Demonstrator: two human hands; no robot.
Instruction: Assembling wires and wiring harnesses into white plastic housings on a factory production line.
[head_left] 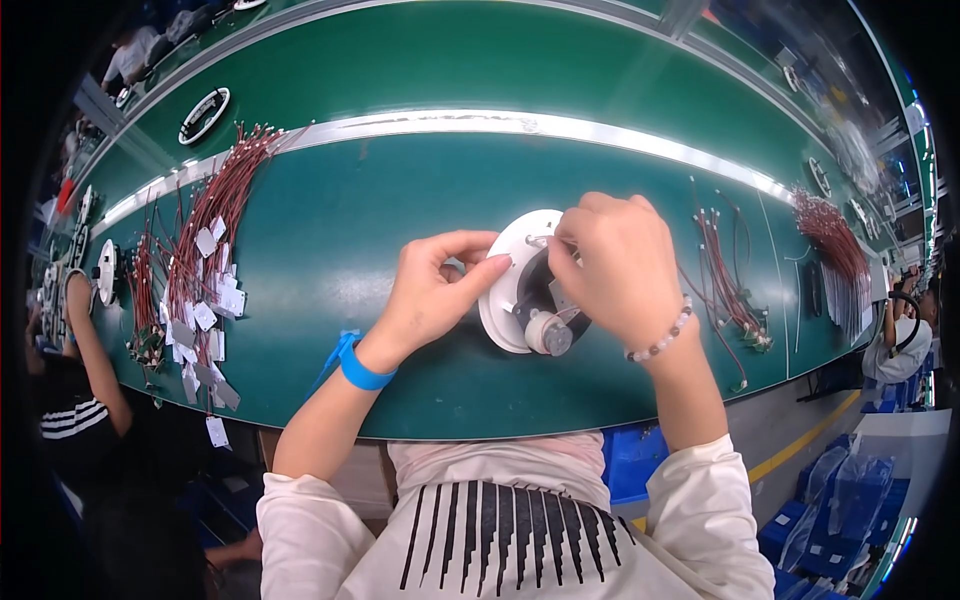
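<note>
A white round plastic housing (500,318) with a dark opening stands tilted on the table in front of me. A small motor (548,334) with a white body and a grey metal end sits at its lower part, with thin wires beside it. My left hand (430,285) grips the housing's left rim between thumb and fingers; a blue band is on that wrist. At the housing's upper right, my right hand (622,250) has its fingers pinched together close to a small white piece (537,240). What those fingertips hold is hidden.
To the left lie red wire bundles (225,190) with white tags (205,316). More wires with small green boards (745,318) lie right, and another red bundle (832,235) farther right. A white ring part (204,116) rests beyond the pale strip. Another person's arm (92,350) is at left.
</note>
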